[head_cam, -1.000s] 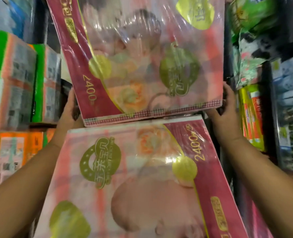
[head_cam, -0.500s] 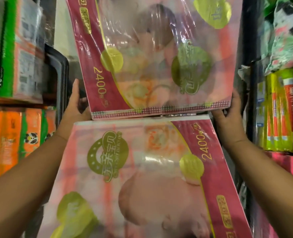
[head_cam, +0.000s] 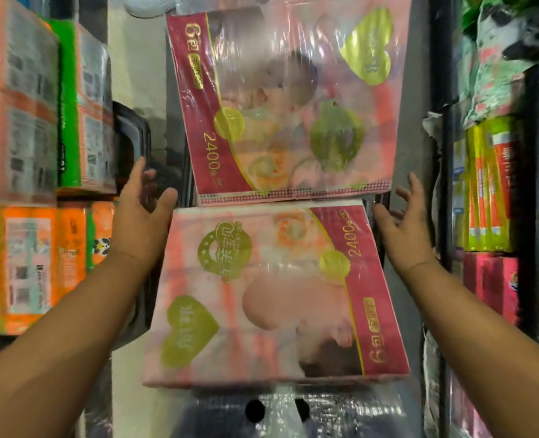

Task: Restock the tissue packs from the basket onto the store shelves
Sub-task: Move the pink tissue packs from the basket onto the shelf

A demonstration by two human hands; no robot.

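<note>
Two large pink tissue packs with gold hearts and "2400" print stand stacked in front of me. The upper tissue pack [head_cam: 288,102] rests on the lower tissue pack [head_cam: 271,292]. My left hand [head_cam: 143,216] hovers at the left side where the two packs meet, fingers spread and relaxed, thumb close to the lower pack's corner. To the right of the same seam my right hand [head_cam: 404,226] hangs with fingers spread, a small gap between it and the packs. Neither hand holds anything. The basket is not recognisable in this view.
Orange and green tissue packs [head_cam: 31,191] fill shelves on the left. A dark frame [head_cam: 132,147] stands behind my left hand. Yellow, red and green packages [head_cam: 489,184] line the right shelves. Clear-wrapped goods [head_cam: 309,409] lie below the lower pack.
Both hands have come off the upper pack's lower corners and opened; the pack now stands higher and straighter on the lower one. The camera has tilted back.
</note>
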